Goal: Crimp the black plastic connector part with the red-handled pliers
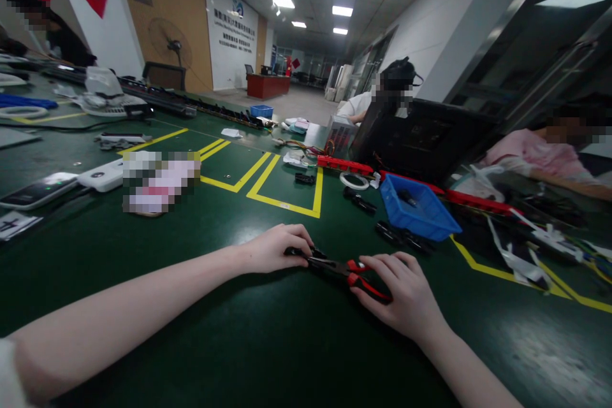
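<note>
My right hand (404,290) is closed round the red and black handles of a pair of pliers (338,266), whose jaws point left. Between the fingers of my left hand (277,250) is a small black part (295,251); its exact kind cannot be made out. The plier jaws reach to this part, and whether they grip it is unclear. Both hands are low over the green table (229,344). Similar black parts (404,236) lie beyond my right hand, beside a blue bin (421,210) with a few dark pieces inside.
A blurred pink phone-like object (162,185) and white devices (100,175) lie to the left. Yellow tape (287,206) marks the table. A white ring (354,180), red strips (344,166) and a big black case (411,137) stand farther back. Other people sit around the table.
</note>
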A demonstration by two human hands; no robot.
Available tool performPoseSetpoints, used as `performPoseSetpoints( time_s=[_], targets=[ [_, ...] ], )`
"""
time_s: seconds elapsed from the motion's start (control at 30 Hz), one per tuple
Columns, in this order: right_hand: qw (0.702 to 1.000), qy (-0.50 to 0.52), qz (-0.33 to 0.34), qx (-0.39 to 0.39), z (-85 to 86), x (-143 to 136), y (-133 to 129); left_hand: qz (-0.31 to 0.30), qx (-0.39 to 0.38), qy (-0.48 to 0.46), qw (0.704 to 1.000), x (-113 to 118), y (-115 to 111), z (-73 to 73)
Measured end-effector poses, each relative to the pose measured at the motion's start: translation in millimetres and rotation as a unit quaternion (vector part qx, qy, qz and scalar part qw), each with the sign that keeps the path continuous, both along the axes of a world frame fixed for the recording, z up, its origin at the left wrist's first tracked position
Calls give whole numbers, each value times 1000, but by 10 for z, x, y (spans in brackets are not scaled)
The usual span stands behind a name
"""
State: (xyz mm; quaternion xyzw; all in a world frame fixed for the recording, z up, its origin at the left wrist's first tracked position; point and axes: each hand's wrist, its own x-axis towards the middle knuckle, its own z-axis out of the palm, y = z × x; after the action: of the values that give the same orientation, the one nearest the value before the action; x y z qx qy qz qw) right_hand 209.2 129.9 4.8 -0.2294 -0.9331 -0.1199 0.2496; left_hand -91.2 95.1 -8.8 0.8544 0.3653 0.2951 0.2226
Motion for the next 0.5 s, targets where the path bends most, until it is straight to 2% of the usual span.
performPoseSetpoints(
  time_s=[0.23,0.5],
  targets=[
    [999,5,-1,-48,-26,3,17,1,0,-2,1000,8,0,5],
    [1000,13,-5,-20,-13,15,8,3,-10,-5,1000,7,-7,16]
  ],
)
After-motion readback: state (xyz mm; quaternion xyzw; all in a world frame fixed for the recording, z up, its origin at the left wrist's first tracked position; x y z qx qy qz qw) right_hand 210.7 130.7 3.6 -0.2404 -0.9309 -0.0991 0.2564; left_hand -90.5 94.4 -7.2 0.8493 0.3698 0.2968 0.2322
